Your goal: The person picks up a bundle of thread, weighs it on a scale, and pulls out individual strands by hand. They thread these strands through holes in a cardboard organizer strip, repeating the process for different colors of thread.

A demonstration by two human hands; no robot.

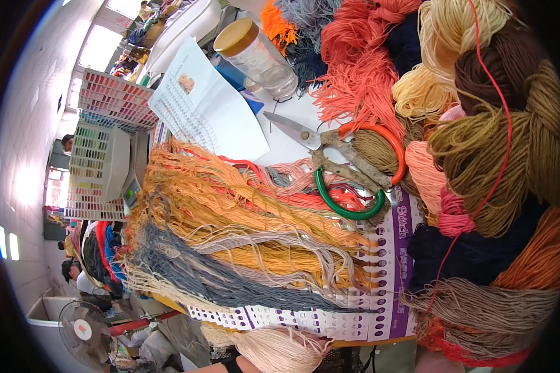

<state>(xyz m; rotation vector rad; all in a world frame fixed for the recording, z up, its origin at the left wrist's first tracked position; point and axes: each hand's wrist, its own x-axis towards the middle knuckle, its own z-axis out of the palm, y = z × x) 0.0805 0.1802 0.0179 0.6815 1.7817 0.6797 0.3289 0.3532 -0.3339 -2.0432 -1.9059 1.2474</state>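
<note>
At the lower edge, my left hand point(249, 363), with a black band at the wrist, holds a pale pink thread skein point(283, 351). The skein covers most of its fingers, beside the table's near edge. My right hand is not visible; a patch of bare skin at the bottom right cannot be told as arm or leg. Just above the left hand, orange, mustard, grey and cream threads point(249, 217) hang from punched white-and-purple thread cards point(389, 292). Scissors point(348, 152) with one orange and one green handle lie part-opened on the threads.
Thick skeins point(498, 149) in brown, olive, cream, coral and navy are heaped at right, crossed by a red strand point(504, 112). A printed sheet point(211, 112) and a gold-lidded jar point(258, 59) lie behind. Colour racks point(96, 158) and a fan point(84, 329) stand at left.
</note>
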